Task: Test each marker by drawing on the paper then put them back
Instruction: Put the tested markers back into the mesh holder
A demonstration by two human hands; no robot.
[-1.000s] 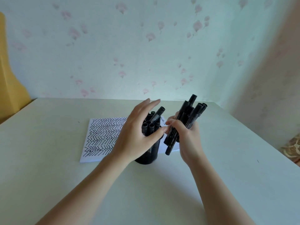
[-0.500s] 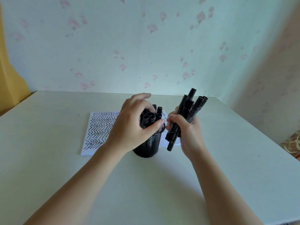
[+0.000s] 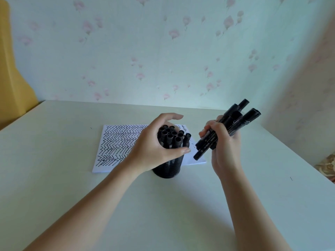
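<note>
A black mesh pen cup [image 3: 168, 168] stands on the table in front of a white sheet of paper [image 3: 117, 144] covered in black zigzag lines. Several black markers [image 3: 171, 137] stand upright in the cup. My left hand [image 3: 154, 145] curls round the tops of those markers, thumb in front and fingers behind. My right hand [image 3: 223, 142] grips a bundle of several black markers [image 3: 230, 124], tilted with caps pointing up and to the right, just right of the cup.
The pale table [image 3: 72, 187] meets a flowered wall at the back and right. A yellow object [image 3: 12, 84] stands at the far left edge. A patterned item [image 3: 328, 166] lies beyond the table's right edge.
My left hand has closed down round the markers in the cup. My right hand has drawn its bundle a little to the right, away from the cup.
</note>
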